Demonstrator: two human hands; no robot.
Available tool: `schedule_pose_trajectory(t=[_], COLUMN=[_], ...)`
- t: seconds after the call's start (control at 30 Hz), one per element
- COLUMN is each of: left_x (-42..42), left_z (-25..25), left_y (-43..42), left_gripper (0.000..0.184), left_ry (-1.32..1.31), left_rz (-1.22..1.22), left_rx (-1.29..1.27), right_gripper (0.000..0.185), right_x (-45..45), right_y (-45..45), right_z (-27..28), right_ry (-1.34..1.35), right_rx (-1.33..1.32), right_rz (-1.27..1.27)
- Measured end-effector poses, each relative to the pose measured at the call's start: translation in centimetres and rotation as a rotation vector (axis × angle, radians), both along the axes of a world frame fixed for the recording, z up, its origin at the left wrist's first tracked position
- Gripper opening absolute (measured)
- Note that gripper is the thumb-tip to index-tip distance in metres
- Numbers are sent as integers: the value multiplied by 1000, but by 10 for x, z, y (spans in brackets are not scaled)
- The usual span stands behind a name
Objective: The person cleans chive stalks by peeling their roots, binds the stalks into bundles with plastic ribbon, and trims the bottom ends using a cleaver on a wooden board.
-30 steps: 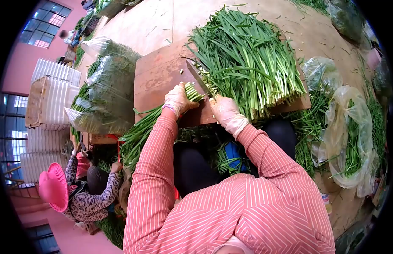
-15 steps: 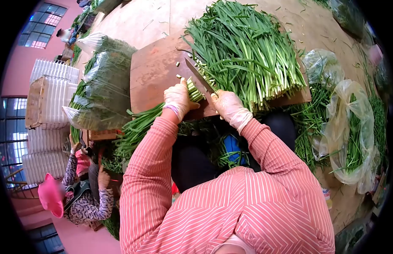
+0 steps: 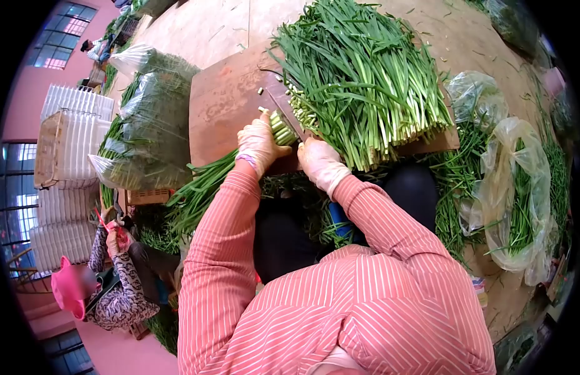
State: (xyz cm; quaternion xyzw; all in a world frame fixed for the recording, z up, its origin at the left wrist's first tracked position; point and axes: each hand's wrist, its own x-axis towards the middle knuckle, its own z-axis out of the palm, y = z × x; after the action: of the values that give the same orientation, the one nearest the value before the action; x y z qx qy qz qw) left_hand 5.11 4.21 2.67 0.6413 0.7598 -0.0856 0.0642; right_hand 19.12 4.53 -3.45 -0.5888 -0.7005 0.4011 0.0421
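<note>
My gloved left hand [image 3: 256, 145] is wrapped round a bunch of green garlic chives [image 3: 205, 187], whose pale cut stems stick out past my fingers. In my gloved right hand [image 3: 322, 161] is a knife [image 3: 285, 111], its blade lying along the stem ends and pointing away from me. Short cut stem pieces [image 3: 300, 107] lie beside the blade on the brown board [image 3: 221, 94]. A large pile of chives [image 3: 365, 81] rests on the board's right side, stems toward me.
Bagged greens [image 3: 155, 125] stand left of the board, near stacked white crates [image 3: 71, 150]. A co-worker in a pink hat [image 3: 70, 287] sits at lower left. Clear plastic bags [image 3: 521, 200] with greens lie on the right.
My right hand and the knife have moved left, bringing the blade against the stem ends. My left hand has shifted slightly left. The co-worker's hands have moved up and left.
</note>
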Motion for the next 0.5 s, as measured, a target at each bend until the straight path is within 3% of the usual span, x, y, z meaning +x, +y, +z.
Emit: schedule_pose_trajectory(t=[0.07, 0.1, 0.17, 0.23, 0.33, 0.5], left_x=[0, -2, -5, -18, -51, -63], left_z=[11, 10, 2, -4, -6, 5], left_y=[0, -3, -13, -2, 15, 27], left_gripper=[112, 112, 114, 114, 104, 98], left_ry=[1, 5, -23, -104, -445, -571], left_rz=[101, 97, 10, 29, 40, 123], left_rx=[61, 66, 208, 150, -71, -226], right_gripper=[39, 40, 40, 39, 36, 32], right_x=[6, 13, 11, 15, 11, -1], right_y=[6, 5, 4, 1, 6, 27], right_z=[1, 2, -14, -14, 16, 29], right_ry=[136, 276, 177, 195, 150, 85], right_rx=[-30, -227, -107, -51, 159, 103], right_rz=[-47, -120, -164, -178, -80, 106])
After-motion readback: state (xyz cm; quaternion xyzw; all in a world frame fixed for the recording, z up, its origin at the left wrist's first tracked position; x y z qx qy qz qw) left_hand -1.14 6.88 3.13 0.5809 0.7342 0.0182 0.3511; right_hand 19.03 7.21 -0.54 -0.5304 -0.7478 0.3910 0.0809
